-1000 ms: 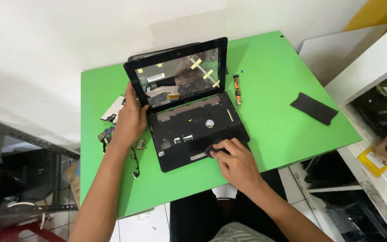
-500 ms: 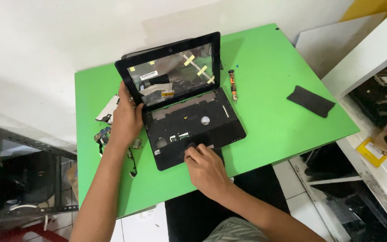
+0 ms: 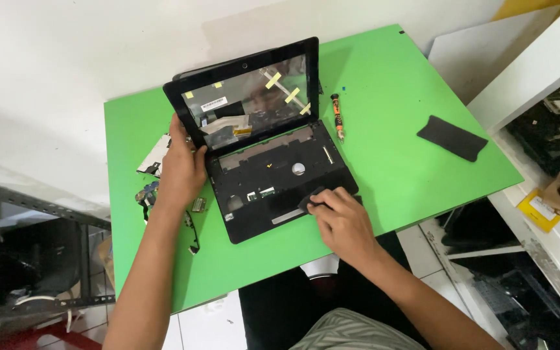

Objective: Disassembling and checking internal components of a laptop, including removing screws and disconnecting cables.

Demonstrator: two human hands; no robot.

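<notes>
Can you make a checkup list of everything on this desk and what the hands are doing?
Surface: green table, white wall behind it.
Job's things: open black laptop, keyboard gone, tape bits on its screen.
Clutter: screwdriver; flat black piece; small loose parts at the left.
Grippers: left hand holds the laptop's left edge; right hand pinches a small black piece at the front right corner.
Cables: thin wires beside the laptop.
Surroundings: white shelves of parts at the right.
</notes>
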